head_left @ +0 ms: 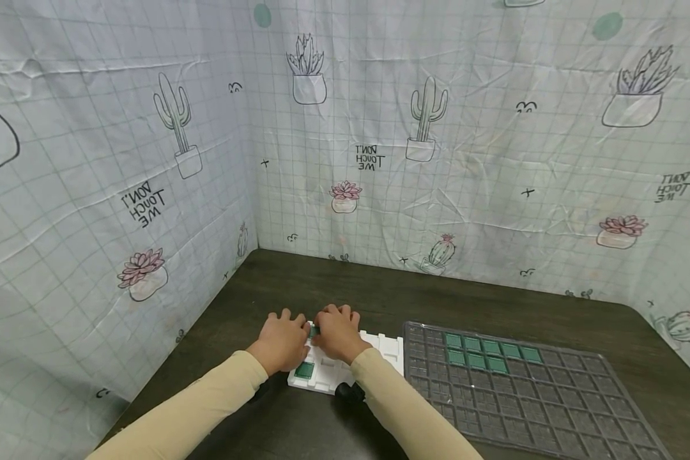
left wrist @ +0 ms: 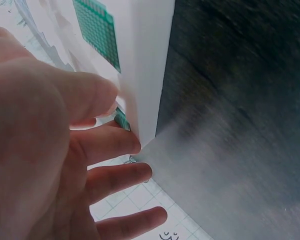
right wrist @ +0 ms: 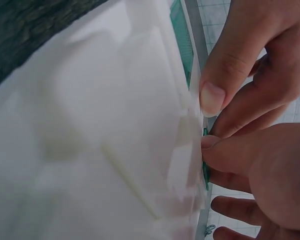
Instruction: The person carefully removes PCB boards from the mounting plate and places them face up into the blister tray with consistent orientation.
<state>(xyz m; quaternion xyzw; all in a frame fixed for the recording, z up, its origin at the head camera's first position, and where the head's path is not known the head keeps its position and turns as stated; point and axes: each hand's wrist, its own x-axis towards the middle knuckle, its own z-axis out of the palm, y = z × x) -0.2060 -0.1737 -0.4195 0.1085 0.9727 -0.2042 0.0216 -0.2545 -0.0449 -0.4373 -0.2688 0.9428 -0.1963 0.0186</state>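
Observation:
A white slotted tray (head_left: 329, 377) lies under both hands, with one green perforated circuit board (head_left: 304, 370) in its near left part. At the tray's far left, a second green board (head_left: 313, 332) sits between my hands. My left hand (head_left: 282, 343) has thumb and index finger at the edge of that board, its other fingers spread past the tray's corner in the left wrist view. My right hand (head_left: 336, 332) pinches the same board from the right, thumb on top and fingers beneath in the right wrist view. Fingers partly hide this board.
To the right lies a clear plastic tray (head_left: 529, 396) of many square pockets, several holding green boards (head_left: 491, 348) in its far rows. A black rounded object (head_left: 349, 392) is at the white tray's near edge, beside the right forearm. Patterned cloth (head_left: 345, 134) walls the dark table.

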